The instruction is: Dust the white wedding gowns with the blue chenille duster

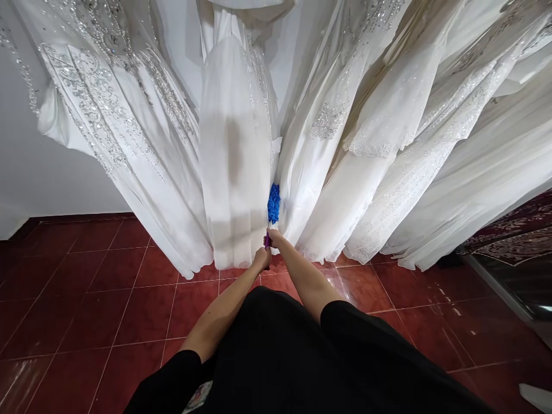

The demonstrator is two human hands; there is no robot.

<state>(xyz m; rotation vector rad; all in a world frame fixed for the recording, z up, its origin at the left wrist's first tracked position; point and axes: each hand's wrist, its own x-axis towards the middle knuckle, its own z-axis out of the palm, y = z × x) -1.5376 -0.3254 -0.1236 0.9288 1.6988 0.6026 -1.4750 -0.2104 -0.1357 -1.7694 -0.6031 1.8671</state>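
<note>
Floor (146,313): red tiles, lower frame
White gowns (235,103): upper frame
Blue duster (273,204): centre, between gowns
Left grip (261,259), right grip (275,237): both wrapped round its purple handle (267,239)

I am standing in what looks like a bridal shop or a gown storeroom; I cannot tell which. Right in front of me, white wedding gowns (233,195) hang side by side in a long row, far more than one wardrobe would hold, their full skirts falling almost to the floor. Several carry silvery beadwork (97,80) and glittering sequins (330,119). Around the row I see a plain pale wall (73,178) and glossy red floor tiles (146,313).
</note>
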